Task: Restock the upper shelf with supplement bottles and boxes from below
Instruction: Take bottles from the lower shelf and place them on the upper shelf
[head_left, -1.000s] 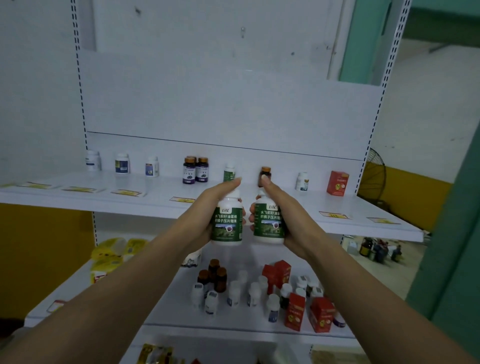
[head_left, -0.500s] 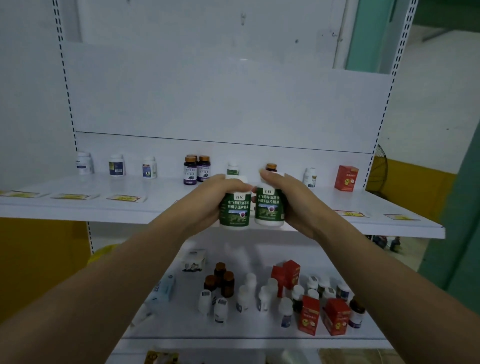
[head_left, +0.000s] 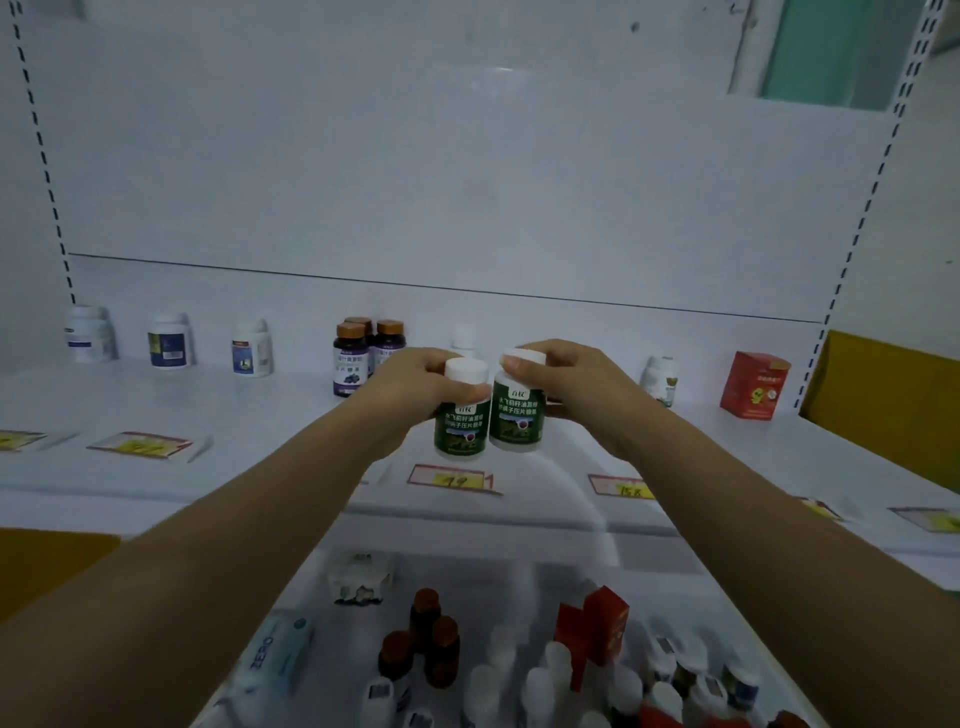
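My left hand (head_left: 410, 384) grips a green-labelled white bottle (head_left: 462, 415) and my right hand (head_left: 576, 384) grips a matching bottle (head_left: 519, 405). Both bottles are upright, side by side and touching, over the middle of the white upper shelf (head_left: 270, 415). I cannot tell whether their bases rest on the shelf. Behind them stand dark purple bottles with brown caps (head_left: 358, 353). A white-capped bottle (head_left: 464, 338) is half hidden by my left hand.
Along the back of the upper shelf stand white bottles (head_left: 171, 340), a small white bottle (head_left: 660, 379) and a red box (head_left: 755, 384). Yellow price tags (head_left: 452, 480) lie near its front edge. The lower shelf holds several bottles (head_left: 426, 644) and red boxes (head_left: 597, 629).
Both hands have carried the two bottles up and forward, from in front of the shelf edge to over the upper shelf. The camera has moved closer.
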